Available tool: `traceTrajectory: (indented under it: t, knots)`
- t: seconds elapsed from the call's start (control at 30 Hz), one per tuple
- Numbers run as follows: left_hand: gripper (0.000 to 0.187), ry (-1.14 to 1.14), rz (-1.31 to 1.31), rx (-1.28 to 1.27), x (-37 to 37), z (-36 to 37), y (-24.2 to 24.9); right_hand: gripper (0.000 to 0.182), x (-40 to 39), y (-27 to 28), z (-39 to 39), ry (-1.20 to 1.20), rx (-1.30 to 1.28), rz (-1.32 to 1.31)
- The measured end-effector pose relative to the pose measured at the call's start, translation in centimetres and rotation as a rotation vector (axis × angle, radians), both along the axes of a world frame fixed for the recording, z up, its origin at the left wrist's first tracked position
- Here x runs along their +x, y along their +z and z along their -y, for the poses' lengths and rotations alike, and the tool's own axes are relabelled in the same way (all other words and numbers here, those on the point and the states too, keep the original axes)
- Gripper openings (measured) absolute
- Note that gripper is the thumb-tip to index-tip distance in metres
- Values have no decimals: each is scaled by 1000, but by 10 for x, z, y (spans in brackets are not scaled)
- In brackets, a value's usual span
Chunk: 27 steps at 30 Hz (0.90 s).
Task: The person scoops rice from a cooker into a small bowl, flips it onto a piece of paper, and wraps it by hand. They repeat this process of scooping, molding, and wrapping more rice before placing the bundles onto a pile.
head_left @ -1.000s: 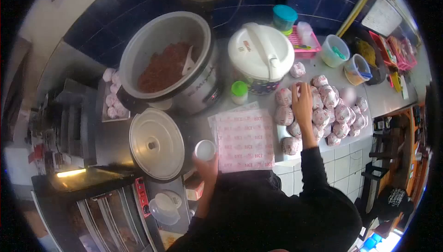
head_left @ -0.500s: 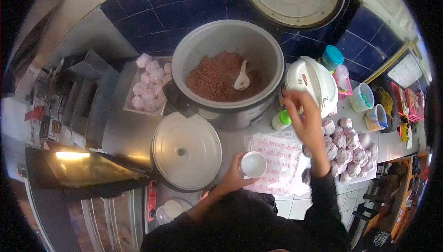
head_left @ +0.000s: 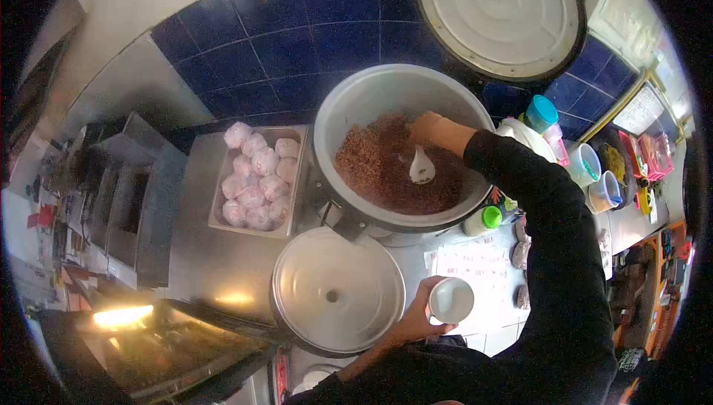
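Note:
My left hand (head_left: 418,316) is wrapped around a small white bowl (head_left: 451,299), whose inside looks bare. It hangs over the near edge of a stack of printed wrapping paper (head_left: 475,275). Inside a large rice cooker pot (head_left: 334,112), my right hand (head_left: 437,130) has its fingers closed at the top of the handle of a white rice paddle (head_left: 422,167). The paddle's head rests on reddish-brown rice (head_left: 364,160). My fingertips are partly hidden by the hand itself.
A metal tray (head_left: 217,219) of wrapped round parcels stands left of the cooker. A round metal lid (head_left: 334,271) lies in front. A green-capped bottle (head_left: 484,219) is right of the cooker; plastic tubs (head_left: 583,164) stand further right. The cooker's raised lid (head_left: 505,11) is behind.
My right hand has moved left from above the counter into the pot, onto the paddle's handle. My left hand still holds the bowl. The camera view has shifted.

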<state>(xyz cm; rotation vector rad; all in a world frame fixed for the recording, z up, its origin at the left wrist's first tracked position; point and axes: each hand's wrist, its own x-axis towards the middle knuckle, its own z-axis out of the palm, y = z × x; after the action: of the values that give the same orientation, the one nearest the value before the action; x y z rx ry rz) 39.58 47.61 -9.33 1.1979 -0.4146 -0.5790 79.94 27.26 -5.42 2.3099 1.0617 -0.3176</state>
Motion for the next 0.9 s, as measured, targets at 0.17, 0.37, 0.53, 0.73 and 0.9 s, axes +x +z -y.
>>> traceTrajectory:
  t: [0.17, 0.37, 0.53, 0.73, 0.9]
  knots:
    - [97, 60, 51, -33, 7, -19, -7, 31, 6, -7, -10, 42, 22, 36]
    - [96, 47, 3, -30, 19, -36, 2, 34, -10, 82, -37, 298, -309, 78]
    - [97, 122, -19, -23, 16, -46, -1, 26, -29, 138, -54, 75, -150, 216]
    - [101, 82, -99, -107, 25, -44, 4, 16, -7, 95, -77, 220, -27, 293]
    - [102, 164, -16, -96, 26, -37, -8, 11, 18, 52, -73, 115, 12, 293]
